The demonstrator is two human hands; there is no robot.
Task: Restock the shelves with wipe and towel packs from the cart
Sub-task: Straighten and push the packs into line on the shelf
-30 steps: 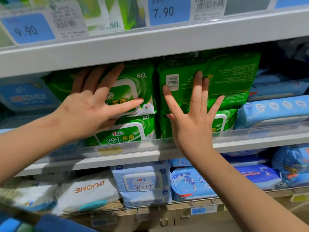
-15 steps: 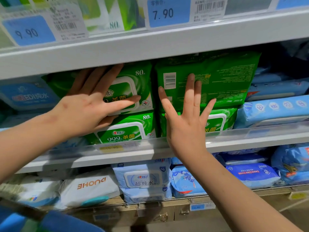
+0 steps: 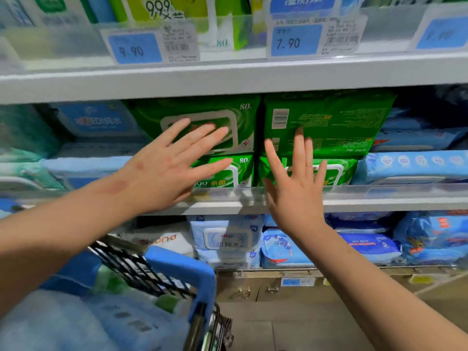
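Note:
Two stacks of green wipe packs stand side by side on the middle shelf (image 3: pixel 379 201). My left hand (image 3: pixel 174 163) is spread flat with straight fingers in front of the left stack's top pack (image 3: pixel 243 117). My right hand (image 3: pixel 296 183) is spread flat in front of the right stack, fingertips at the upper pack (image 3: pixel 342 122), which shows its barcode side. Neither hand grips anything. Lower green packs (image 3: pixel 240 171) sit beneath. The cart (image 3: pixel 182 272), blue-rimmed with a black wire basket, is at the lower left and holds blue and green packs (image 3: pixel 76 320).
Light blue wipe packs (image 3: pixel 410 165) fill the shelf to the right of the green stacks, and more blue packs (image 3: pixel 101 120) lie to the left. The lower shelf holds blue and white packs (image 3: pixel 225 239). Price tags (image 3: pixel 293 43) line the upper shelf edge.
Both hands have drawn back and down from the green packs, fingers still spread. The view has pulled back and tilted down, so the cart now shows at the lower left.

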